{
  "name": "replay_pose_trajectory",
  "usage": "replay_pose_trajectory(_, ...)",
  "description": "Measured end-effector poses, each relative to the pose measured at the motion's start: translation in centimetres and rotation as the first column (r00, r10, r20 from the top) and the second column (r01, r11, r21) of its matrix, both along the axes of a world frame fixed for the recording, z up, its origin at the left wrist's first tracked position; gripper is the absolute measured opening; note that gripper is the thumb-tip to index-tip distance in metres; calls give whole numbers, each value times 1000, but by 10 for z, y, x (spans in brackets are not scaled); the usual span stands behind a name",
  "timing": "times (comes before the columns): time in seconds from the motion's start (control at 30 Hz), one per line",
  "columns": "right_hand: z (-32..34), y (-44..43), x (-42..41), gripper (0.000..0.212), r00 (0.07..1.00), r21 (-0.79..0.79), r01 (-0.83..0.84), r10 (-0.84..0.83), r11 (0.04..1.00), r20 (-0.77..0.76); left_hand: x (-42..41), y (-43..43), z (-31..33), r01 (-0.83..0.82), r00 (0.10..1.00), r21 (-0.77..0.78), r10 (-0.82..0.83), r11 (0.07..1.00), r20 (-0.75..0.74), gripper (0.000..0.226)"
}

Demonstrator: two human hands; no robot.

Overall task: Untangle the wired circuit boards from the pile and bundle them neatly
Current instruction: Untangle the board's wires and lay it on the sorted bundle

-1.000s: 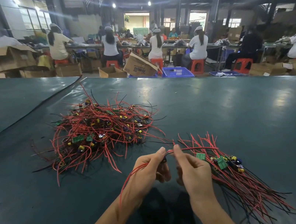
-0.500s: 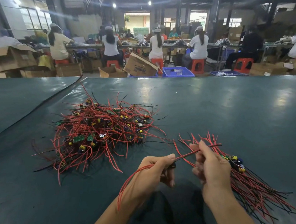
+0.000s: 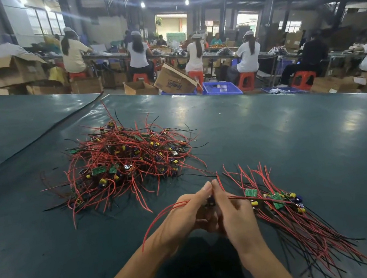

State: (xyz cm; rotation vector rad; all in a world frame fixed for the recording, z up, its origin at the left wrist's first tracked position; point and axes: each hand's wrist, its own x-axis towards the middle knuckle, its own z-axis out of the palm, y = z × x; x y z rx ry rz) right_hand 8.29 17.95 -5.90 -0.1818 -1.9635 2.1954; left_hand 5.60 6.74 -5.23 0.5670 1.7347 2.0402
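Board pinched by left hand, right hand, wires lying left-right

The wires are red and black, the boards green, the tabletop dark teal.

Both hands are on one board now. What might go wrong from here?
1. The held circuit board has a red lead running right across the sorted bundle; pulling may snag and scatter it.
2. Stray wire ends from the tangled pile reach close to the left hand and right hand and may hook it.
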Motion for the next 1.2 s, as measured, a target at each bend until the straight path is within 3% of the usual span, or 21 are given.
replay_pose_trajectory(0.07, -1, -4, 2, 73, 999, 99, 7, -2, 995, -53, -1, -1, -1, -12, 999, -11, 12, 1000, 38, 58)
replay_pose_trajectory(0.2, -5, 5, -1, 63, 988, 265, 137, -111, 955, -108, -7, -1, -3, -84, 989, -85, 94, 993, 115, 78)
replay_pose_trajectory(0.27, -3, 8, -2, 58, 971, 126, 240, -236, 962, -48, -8, -2, -4, -103, 982, -115, 119, 988, 146, 76)
replay_pose_trajectory(0.33, 0, 13, -5, 55, 941, -138, 336, -325, 932, 97, -9, -4, -4, -113, 975, -101, 130, 988, 181, 71)
replay_pose_trajectory(0.43, 6, 25, -8, 40, 918, -484, 389, -288, 784, 272, -14, -7, -4, -185, 957, -52, 192, 981, 218, 68)
replay_pose_trajectory(0.57, 8, 39, -6, 37, 917, -677, 399, -260, 618, 303, -19, -10, -4, -284, 938, -9, 280, 959, 204, 65)
replay_pose_trajectory(0.63, 10, 42, -3, 42, 920, -742, 392, -250, 543, 303, -22, -15, -5, -364, 929, -20, 365, 931, 56, 56)
replay_pose_trajectory(0.7, 11, 45, 0, 46, 919, -787, 392, -236, 477, 315, -25, -24, -9, -513, 840, -108, 473, 851, -264, 42)
replay_pose_trajectory(0.77, 12, 47, 2, 50, 918, -819, 393, -224, 418, 326, -32, -35, -16, -747, 581, -217, 460, 628, -671, 27)
replay_pose_trajectory(0.8, 12, 48, 2, 53, 917, -835, 393, -227, 385, 328, -35, -41, -17, -834, 452, -224, 391, 505, -802, 20)
replay_pose_trajectory(0.83, 12, 50, 2, 57, 916, -849, 393, -232, 354, 328, -38, -46, -18, -880, 379, -229, 326, 416, -866, 14)
replay_pose_trajectory(0.9, 12, 53, 1, 63, 915, -869, 388, -243, 308, 322, -43, -57, -21, -901, 394, -310, 272, 305, -878, 8)
replay_pose_trajectory(1.03, 7, 55, 0, 65, 924, -884, 371, -213, 285, 319, -51, -73, -30, -878, 478, -451, 270, 160, -836, 20)
replay_pose_trajectory(1.13, 6, 56, -1, 54, 940, -891, 336, -176, 307, 293, -53, -77, -31, -839, 543, -522, 265, 150, -797, 25)
replay_pose_trajectory(1.2, 10, 57, -1, 31, 947, -881, 315, -172, 353, 270, -53, -77, -31, -821, 571, -551, 266, 153, -777, 28)
